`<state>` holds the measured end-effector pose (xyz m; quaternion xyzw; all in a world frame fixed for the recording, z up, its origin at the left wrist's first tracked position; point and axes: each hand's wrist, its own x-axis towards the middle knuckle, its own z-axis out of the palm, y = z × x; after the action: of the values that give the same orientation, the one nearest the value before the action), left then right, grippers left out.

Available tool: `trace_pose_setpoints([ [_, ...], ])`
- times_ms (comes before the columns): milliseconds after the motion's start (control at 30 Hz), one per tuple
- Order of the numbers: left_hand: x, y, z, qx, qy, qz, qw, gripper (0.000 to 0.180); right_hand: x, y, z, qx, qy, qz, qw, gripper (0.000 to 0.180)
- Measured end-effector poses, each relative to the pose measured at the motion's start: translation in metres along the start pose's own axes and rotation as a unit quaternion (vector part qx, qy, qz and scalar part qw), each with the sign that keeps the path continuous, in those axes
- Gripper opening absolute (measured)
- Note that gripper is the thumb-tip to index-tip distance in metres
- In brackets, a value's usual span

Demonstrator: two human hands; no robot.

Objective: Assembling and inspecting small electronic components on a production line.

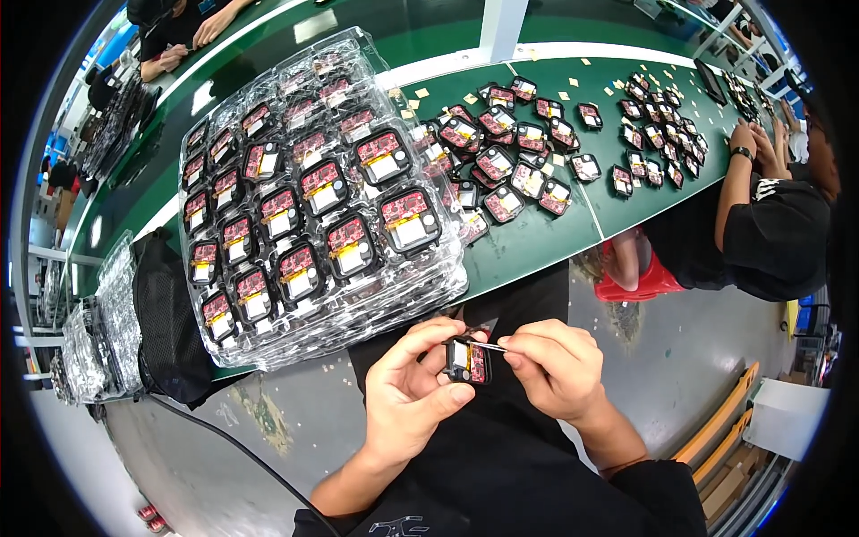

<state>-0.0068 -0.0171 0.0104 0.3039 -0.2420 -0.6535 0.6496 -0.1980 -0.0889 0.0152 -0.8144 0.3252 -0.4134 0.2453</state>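
My left hand (407,394) grips a small black-framed electronic device (465,362) by its edges, thumb in front and fingers behind. A red circuit board and a pale rectangular part show in its open face. Pinched between the thumb and fingers of my right hand (559,369) is a slim metal tool (488,345), tweezers by its look. Its tip reaches the device's upper edge; whether it touches cannot be made out. Both hands are close together in front of my body, below the table edge.
Left of centre, a stack of clear plastic trays (335,309) holds rows of similar devices. Loose devices (501,161) lie piled on the green table (528,255), with small pale squares scattered about. A black mesh bag (170,313) is at left. Other people work at right and far left.
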Motion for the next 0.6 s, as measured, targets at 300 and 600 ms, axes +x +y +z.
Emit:
trace_pose_setpoints([
  [300, -0.002, 0.002, 0.001, 0.025, 0.007, 0.002, 1.0, 0.057, -0.007, -0.003, 0.005, -0.109, 0.013, -0.078, 0.991, 0.019],
  [600, -0.007, 0.012, 0.002, 0.043, -0.005, 0.037, 0.998, 0.059, 0.003, 0.012, 0.002, -0.006, 0.019, -0.028, 0.999, 0.015],
])
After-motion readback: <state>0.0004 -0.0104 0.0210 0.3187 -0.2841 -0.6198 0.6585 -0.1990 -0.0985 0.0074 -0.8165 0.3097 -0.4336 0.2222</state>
